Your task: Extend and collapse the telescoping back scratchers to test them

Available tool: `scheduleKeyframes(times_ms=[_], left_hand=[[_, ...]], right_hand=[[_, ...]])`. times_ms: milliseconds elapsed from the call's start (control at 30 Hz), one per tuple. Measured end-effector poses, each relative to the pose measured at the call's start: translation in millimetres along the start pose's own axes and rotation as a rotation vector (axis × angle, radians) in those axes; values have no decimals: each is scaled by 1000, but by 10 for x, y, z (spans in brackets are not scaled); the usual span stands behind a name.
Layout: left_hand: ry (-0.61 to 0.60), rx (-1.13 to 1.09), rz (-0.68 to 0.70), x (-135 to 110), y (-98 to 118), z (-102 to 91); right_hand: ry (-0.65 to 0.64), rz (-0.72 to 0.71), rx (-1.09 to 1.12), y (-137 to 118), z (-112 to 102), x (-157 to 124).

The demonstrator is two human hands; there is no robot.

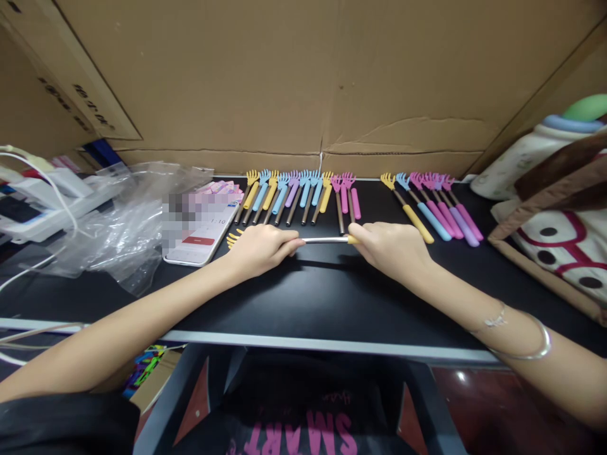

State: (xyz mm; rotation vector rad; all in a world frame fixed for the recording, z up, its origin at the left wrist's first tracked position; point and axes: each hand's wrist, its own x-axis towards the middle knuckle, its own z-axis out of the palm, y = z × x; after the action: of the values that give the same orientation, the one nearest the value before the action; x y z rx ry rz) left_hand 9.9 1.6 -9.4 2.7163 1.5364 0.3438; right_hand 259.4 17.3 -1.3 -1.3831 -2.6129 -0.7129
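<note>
My left hand (265,248) and my right hand (391,246) grip one back scratcher (327,240) between them, held level over the black table. Its yellow claw sticks out left of my left hand, and bare metal rod shows between the hands. A bit of yellow handle shows at my right fingers; the rest is hidden. Behind my hands lies a row of back scratchers (296,205) with dark rods, loose coloured handles between them. To the right, several back scratchers (431,212) have yellow, blue, pink and purple handles on their rods.
A phone (208,237) and crumpled clear plastic bags (128,215) lie on the left, beside a white power strip (52,196) with cables. At right stand a bottle (516,158) and a cloth bag (559,240). Cardboard (284,76) walls the back.
</note>
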Motion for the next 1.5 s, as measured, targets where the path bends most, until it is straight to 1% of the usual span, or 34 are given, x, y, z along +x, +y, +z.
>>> scheduleKeyframes(times_ms=[100,267,367,467,533,633,700,800,933,1000,1167,1300,1400,1500], left_hand=[[10,-1,-21,3,10,21],[66,158,-19,6,-3,35],[126,235,-2,2,-22,29],[213,300,29,-5,-42,27],[255,334,59,-9,-46,22],[273,357,95,-12,-40,8],[277,361,103,-11,-36,0],[274,351,109,-10,-39,5],[261,313,76,-7,-48,27],[255,295,56,0,-42,30],[200,251,3,43,-50,-14],[174,196,-49,75,-139,-63],[188,167,-83,79,-207,-77],[207,156,-75,70,-233,-65]], right_hand=[[-3,0,-6,1,-6,7],[-83,18,11,19,22,19],[-111,32,53,11,43,20],[-151,38,140,-8,56,19],[-190,31,235,-16,60,21],[-248,18,371,-14,62,23],[-252,16,398,-12,65,22],[-209,18,326,-18,67,15],[-163,29,172,-24,51,15],[-142,32,133,-5,32,23],[6,-23,176,97,-28,58],[106,-25,198,196,-48,87],[131,-25,196,264,-22,100],[123,-44,208,298,18,100]])
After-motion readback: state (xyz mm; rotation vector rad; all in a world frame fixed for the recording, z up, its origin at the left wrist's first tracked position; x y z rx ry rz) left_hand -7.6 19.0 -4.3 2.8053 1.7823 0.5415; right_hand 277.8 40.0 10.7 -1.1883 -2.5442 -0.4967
